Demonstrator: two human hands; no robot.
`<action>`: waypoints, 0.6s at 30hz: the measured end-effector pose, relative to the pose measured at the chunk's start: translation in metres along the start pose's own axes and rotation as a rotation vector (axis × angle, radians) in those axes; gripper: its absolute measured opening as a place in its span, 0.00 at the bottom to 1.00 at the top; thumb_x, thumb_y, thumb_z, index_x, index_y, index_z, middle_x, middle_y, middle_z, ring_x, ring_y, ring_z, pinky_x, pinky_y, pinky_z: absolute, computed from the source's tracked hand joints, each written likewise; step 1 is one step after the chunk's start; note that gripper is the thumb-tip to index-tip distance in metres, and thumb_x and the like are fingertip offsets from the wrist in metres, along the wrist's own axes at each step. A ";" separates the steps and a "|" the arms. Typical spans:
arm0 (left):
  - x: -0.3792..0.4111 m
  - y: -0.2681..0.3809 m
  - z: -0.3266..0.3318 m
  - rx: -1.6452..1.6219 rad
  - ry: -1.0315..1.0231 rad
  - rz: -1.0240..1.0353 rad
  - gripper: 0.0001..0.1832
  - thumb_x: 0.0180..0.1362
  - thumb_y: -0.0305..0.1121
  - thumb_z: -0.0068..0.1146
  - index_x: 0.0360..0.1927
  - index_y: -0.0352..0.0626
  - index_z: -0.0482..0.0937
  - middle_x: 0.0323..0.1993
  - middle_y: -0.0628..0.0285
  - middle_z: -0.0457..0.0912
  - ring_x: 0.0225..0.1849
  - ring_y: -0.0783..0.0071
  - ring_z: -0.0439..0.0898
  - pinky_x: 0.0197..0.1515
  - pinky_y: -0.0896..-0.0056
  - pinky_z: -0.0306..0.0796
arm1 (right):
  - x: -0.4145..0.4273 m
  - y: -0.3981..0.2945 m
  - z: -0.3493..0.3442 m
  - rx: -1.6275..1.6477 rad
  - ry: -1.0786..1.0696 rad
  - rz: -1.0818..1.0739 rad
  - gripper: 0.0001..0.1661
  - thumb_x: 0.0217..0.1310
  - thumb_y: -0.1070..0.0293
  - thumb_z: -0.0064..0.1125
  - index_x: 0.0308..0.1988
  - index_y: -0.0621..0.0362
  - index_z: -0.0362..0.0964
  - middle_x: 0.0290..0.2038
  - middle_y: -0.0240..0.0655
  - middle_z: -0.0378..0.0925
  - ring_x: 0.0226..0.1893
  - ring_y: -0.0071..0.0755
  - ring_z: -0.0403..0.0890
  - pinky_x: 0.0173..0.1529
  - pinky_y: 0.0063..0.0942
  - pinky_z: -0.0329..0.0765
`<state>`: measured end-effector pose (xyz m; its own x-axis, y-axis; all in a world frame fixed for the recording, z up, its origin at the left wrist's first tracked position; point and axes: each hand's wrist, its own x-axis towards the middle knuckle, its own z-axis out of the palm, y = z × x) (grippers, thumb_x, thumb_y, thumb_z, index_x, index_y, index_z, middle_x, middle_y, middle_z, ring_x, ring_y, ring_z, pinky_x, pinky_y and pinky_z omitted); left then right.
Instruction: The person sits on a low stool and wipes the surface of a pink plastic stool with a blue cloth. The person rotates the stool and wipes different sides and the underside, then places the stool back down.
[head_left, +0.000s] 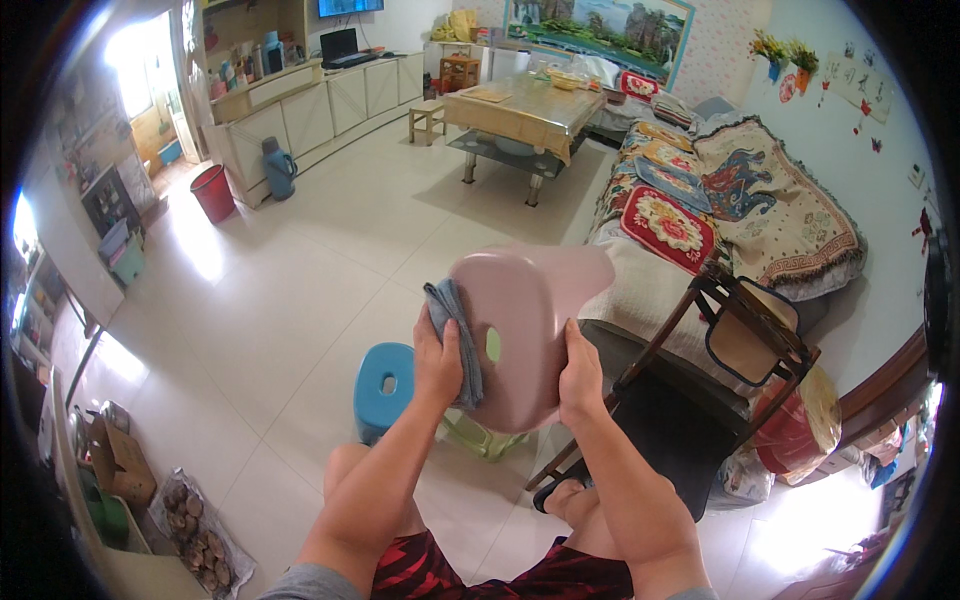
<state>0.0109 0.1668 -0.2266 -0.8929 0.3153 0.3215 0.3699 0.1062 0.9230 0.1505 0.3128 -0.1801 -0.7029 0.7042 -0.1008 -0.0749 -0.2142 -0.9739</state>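
Note:
A pink plastic stool (517, 330) with an oval slot in its seat is held up before me, tilted so that the seat faces my left. My left hand (441, 360) presses a folded grey-blue cloth (466, 349) against the seat. On the opposite side, my right hand (581, 371) grips the stool's edge. Through the slot shows something green. Below, partly hidden by the pink stool and my arm, a green plastic stool (487, 441) is on the floor. A blue plastic stool (384, 386) stands to its left.
A dark folding chair (660, 420) is close on my right, beside a sofa (652, 292) with patterned covers. Ahead stands a covered table (517, 112). A red bin (213, 193) and a blue thermos flask (279, 169) are at the cabinet. A cardboard box (120, 457) lies left.

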 end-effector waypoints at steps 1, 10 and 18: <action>0.004 -0.006 -0.002 -0.045 0.021 -0.022 0.33 0.72 0.42 0.44 0.73 0.32 0.56 0.70 0.36 0.62 0.70 0.41 0.62 0.73 0.53 0.56 | -0.013 -0.015 0.013 -0.035 -0.002 -0.005 0.27 0.78 0.50 0.44 0.36 0.60 0.77 0.32 0.25 0.75 0.33 0.19 0.69 0.42 0.23 0.68; 0.011 -0.011 -0.013 -0.060 0.170 0.112 0.30 0.72 0.40 0.45 0.71 0.33 0.61 0.68 0.39 0.65 0.68 0.41 0.66 0.71 0.53 0.59 | -0.015 -0.012 0.015 -0.414 -0.147 -0.081 0.31 0.79 0.48 0.40 0.35 0.66 0.73 0.27 0.28 0.70 0.32 0.21 0.67 0.41 0.27 0.68; 0.005 -0.001 -0.017 0.227 0.121 0.548 0.34 0.69 0.43 0.47 0.73 0.33 0.59 0.71 0.36 0.59 0.69 0.35 0.62 0.72 0.45 0.55 | -0.010 0.001 0.012 -0.581 -0.188 -0.175 0.32 0.78 0.47 0.42 0.36 0.69 0.73 0.24 0.50 0.71 0.29 0.38 0.71 0.42 0.38 0.72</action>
<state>0.0019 0.1518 -0.2221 -0.5748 0.2726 0.7715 0.8178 0.1610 0.5525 0.1489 0.2972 -0.1780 -0.8311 0.5533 0.0562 0.1586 0.3326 -0.9296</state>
